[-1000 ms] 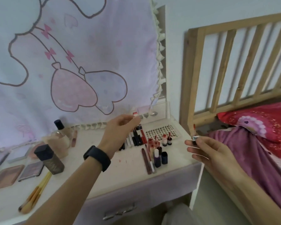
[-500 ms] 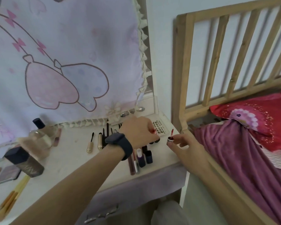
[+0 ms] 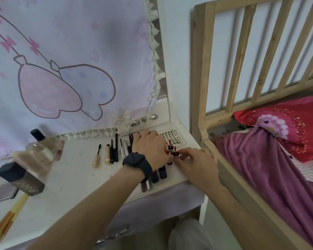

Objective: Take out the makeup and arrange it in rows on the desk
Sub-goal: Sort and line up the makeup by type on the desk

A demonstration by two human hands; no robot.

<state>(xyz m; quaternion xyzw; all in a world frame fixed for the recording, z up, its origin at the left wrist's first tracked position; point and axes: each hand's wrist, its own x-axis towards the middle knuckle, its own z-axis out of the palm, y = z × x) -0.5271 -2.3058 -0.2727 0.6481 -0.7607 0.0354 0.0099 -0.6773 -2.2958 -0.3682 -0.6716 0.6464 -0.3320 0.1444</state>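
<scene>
Fingers (image 3: 185,152) of the right hand (image 3: 197,163) pinch a red vial (image 3: 176,156) upright near the right edge of the desk (image 3: 76,170), beside the left hand (image 3: 148,147), whose grip is hidden.

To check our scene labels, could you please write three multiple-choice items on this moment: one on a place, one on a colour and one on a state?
1. Where does the white rectangular false-lash tray lie?
A. on the bed
B. at the far right corner of the white desk
C. beside the wooden brushes

2. What colour is the smartwatch on the left wrist?
A. white
B. red
C. dark

3. What is the right hand doing?
A. pinching a small red upright vial
B. resting flat and empty
C. gripping the bed rail

Answers:
1 B, as the tray sits by the desk's right edge, beyond the hands.
2 C, as its case and band are both dark.
3 A, as the thumb and fingers close round the vial standing on the desk.
</scene>
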